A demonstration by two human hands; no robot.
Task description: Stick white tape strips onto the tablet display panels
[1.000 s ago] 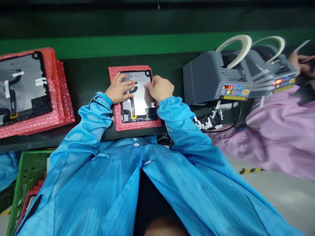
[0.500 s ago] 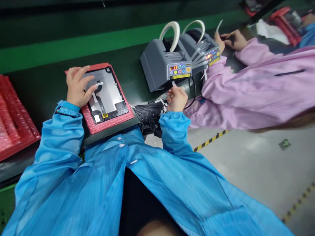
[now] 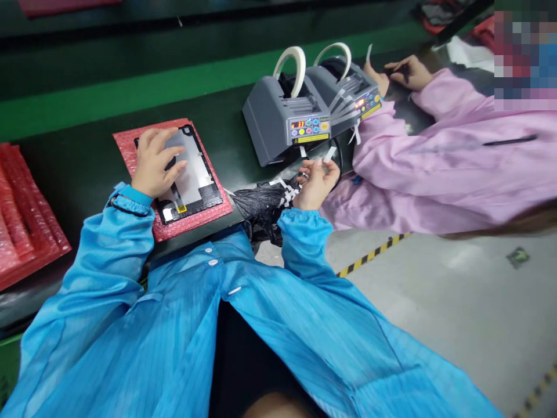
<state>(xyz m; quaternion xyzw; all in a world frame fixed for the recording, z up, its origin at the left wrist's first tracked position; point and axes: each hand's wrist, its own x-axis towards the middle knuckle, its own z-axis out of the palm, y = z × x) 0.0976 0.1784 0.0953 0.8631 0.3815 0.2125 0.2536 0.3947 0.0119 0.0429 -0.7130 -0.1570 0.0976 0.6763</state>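
A flat display panel, silver with black edges and a yellow tab near its bottom, lies on a red bubble-wrap pouch. Over its left part rests my left hand, fingers spread, covering some of the surface; whether it presses down I cannot tell. My right hand pinches a short strip of white tape between thumb and finger. Just above that hand stands a grey tape dispenser with a white roll and a lit display. Another tape end sticks out below its front.
A second tape dispenser stands beside the first, tape strips hanging on it. Black plastic with tape scraps hangs at the bench edge. Red pouches are stacked at left. A co-worker in a pink sleeve holds a tape strip at right.
My right hand has drawn the tape strip away from the dispenser, and a new tape end shows there. My left hand has shifted right over the panel.
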